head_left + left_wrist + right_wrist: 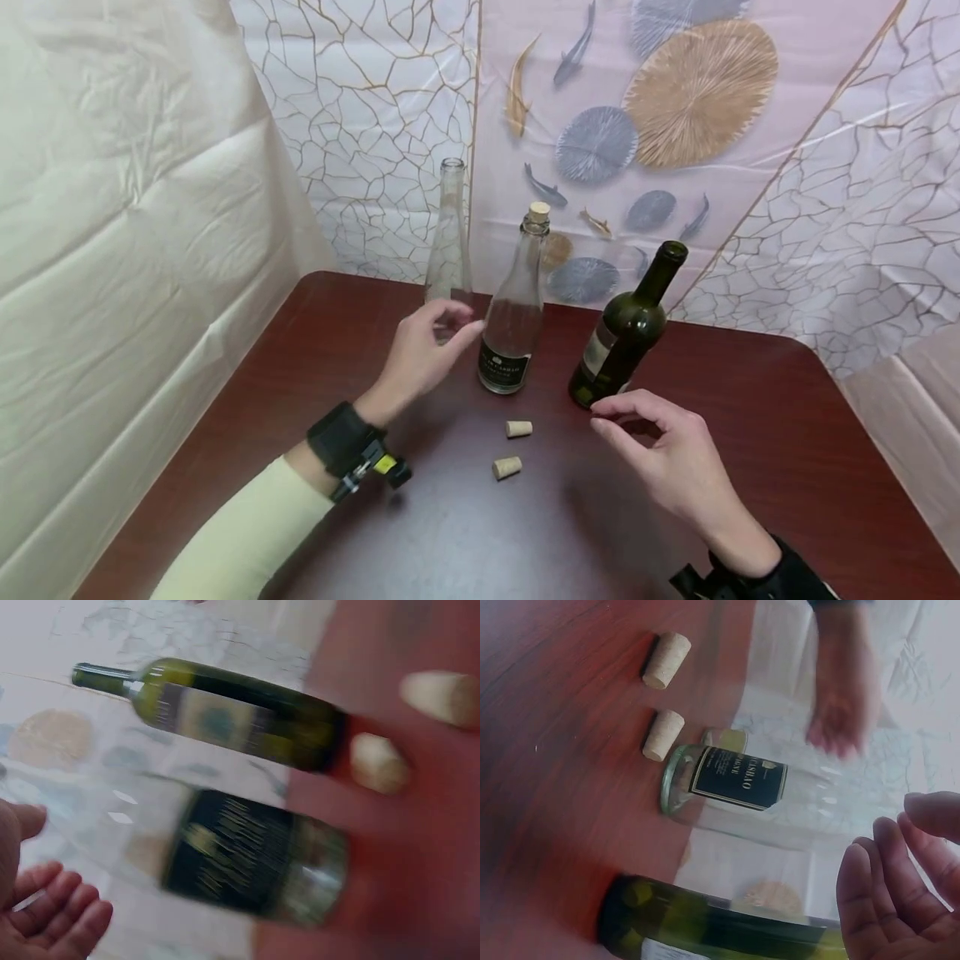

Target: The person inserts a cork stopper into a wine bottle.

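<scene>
A clear glass bottle [513, 321] with a black label stands upright mid-table, a cork [538, 212] in its mouth. Just to its left is my left hand [420, 354], fingers loosely curved and holding nothing; in the left wrist view its fingers [71, 904] appear beside the bottle's blurred neck. A dark green wine bottle [633, 321] stands on the right. In front of that bottle hovers my right hand [678, 458], thumb and fingers bent softly with nothing between them. Two loose corks [518, 429] [664, 735] lie on their sides between the hands.
Behind my left hand, a second clear bottle [448, 242] without a cork rises near the back edge. The dark red table [450, 542] meets a patterned cloth [360, 108] at the back and a pale cloth [135, 275] on the left.
</scene>
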Demonstrator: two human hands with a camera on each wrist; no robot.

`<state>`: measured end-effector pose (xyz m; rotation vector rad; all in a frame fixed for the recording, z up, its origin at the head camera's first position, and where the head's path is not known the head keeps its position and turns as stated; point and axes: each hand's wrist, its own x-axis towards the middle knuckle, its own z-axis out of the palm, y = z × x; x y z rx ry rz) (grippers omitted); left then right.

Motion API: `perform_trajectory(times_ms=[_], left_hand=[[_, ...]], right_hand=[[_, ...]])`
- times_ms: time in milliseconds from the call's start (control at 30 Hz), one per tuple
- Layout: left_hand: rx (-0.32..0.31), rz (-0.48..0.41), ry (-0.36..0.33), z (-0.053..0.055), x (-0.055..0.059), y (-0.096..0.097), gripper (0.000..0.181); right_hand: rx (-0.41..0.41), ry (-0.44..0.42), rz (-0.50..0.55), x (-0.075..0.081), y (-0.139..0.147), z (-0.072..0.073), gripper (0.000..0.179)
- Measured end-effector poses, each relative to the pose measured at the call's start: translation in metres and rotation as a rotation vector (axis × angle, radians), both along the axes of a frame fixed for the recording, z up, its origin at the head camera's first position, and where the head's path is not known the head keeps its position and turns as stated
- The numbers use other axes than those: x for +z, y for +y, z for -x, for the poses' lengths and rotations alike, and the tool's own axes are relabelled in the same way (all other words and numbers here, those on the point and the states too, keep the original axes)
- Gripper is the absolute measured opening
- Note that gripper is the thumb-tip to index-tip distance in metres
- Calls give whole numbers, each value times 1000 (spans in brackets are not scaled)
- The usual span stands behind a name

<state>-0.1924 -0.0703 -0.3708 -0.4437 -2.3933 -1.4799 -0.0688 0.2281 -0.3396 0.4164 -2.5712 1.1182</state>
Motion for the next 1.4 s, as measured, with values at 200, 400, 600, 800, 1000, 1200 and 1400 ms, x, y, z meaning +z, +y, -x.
perform_trajectory(times_ms=[200,400,600,800,1000,1200,1400], left_hand=[[22,15,-57,-42,-51,-49,20],[2,-109,-106,-69,-69,-71,23],[2,-188,-125,-75,-76,-78,18],[10,-211,-166,-77,-80,-84,19],[25,-232,-189,-76,-83,-88,21],[3,-239,-205,-76,-85,-89,20],[0,-236,-234,-76,-85,-89,21]], right_hand=[[-53,-39,43,-25,-4,6,17],[-118,-176,208,-51,-9,16,15],[-192,-289,321,-67,-7,18,24],[-246,-356,335,-76,-1,19,31],[-250,-401,350,-82,1,22,34],[-272,-400,349,-84,-1,22,34],[-262,-377,375,-85,-5,22,31]])
